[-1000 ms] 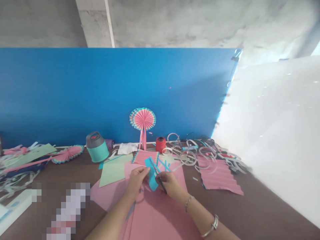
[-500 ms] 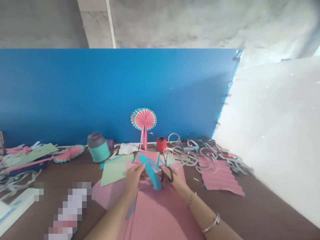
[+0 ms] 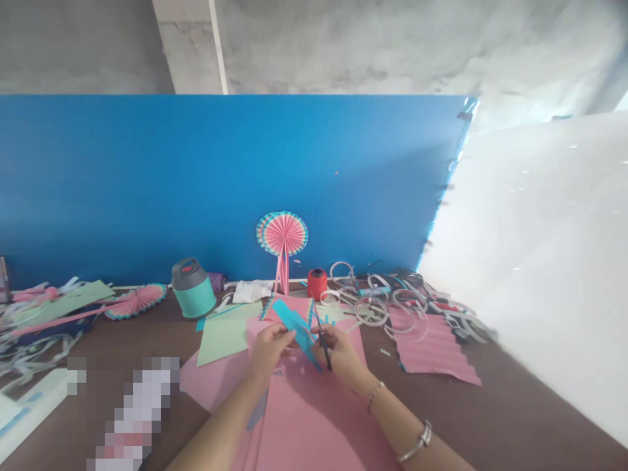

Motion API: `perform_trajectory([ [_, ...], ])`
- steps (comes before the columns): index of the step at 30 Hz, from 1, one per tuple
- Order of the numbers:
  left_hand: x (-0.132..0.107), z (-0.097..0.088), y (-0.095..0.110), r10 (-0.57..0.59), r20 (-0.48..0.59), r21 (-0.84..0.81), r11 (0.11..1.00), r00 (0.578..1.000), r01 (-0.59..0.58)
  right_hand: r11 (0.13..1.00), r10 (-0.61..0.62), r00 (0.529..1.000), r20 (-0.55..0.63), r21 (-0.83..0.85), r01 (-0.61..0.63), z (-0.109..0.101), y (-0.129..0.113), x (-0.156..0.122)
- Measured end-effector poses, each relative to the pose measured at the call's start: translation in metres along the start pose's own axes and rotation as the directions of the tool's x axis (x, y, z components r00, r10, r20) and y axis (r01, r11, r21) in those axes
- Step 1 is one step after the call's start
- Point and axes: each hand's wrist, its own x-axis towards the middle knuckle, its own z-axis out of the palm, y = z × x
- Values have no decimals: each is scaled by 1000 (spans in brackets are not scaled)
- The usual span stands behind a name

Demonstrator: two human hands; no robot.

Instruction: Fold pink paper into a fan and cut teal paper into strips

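Observation:
My left hand (image 3: 273,347) is closed on a blue paper strip (image 3: 293,323), pinching it between thumb and fingers. The strip slants down to the right, above the pink paper sheets (image 3: 314,418). Closed round a pair of scissors (image 3: 323,345) is my right hand (image 3: 342,353), just right of the strip. The dark handles are seen nearly edge-on and the blades point up and away. Behind the hands lies a pleated pink paper (image 3: 289,307) with blue trim. Part of the strip's lower end is close to the right fingers.
A pink pleated fan (image 3: 283,234) stands against the blue panel (image 3: 220,170). Left are a teal container (image 3: 195,294) and a green paper sheet (image 3: 223,337). A red container (image 3: 317,284), looped white strips (image 3: 371,311) and rippled pink paper (image 3: 434,347) lie rightward.
The scissors have turned so their handles now show edge-on. My right hand has rotated with them, and the blue strip has shifted slightly and tilted in my left hand.

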Motion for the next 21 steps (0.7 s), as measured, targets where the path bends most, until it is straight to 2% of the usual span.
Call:
perform_trajectory([
  [4,5,-4,-3,5,-79,14,1000,997,-4,999,4,1000,-2,-40,-4,-1,-4,-2],
  [10,6,-16,9,47,-182,-43,998,982,-56,974,163,982,97,-174,-145,-11,-5,-3],
  [21,7,-21,11,57,-176,-116,990,983,-78,910,163,969,186,-407,-76,-24,0,-3],
])
